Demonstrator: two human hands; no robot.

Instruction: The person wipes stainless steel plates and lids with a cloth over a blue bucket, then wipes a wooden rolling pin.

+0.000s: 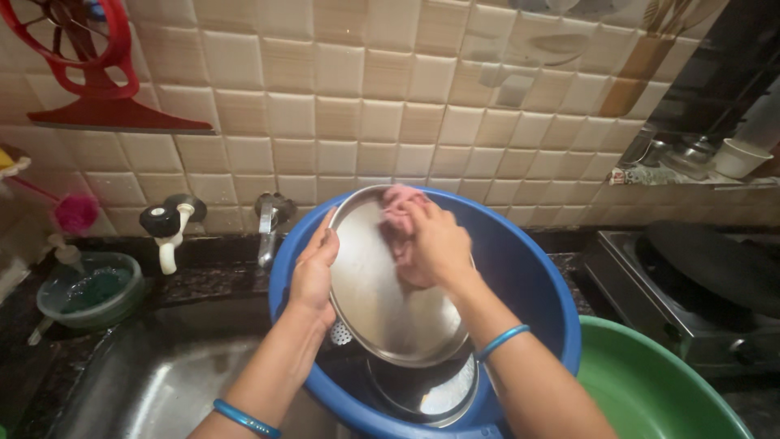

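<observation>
Left hand (315, 268) clasping rim of round steel plate (382, 293), plate tilted over blue tub (528, 284), right hand (435, 244) closed around pink scrubber (398, 203) pressed on plate face, green basin (642, 382) just beside tub

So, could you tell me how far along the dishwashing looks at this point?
Nothing shows as finished: no cleaned dishes are set aside in view. In hand, the left hand grips the rim of a steel plate tilted over the blue tub, while the right hand presses a pink scrubber on it. Left: at least one more steel dish lies in the tub.
</observation>
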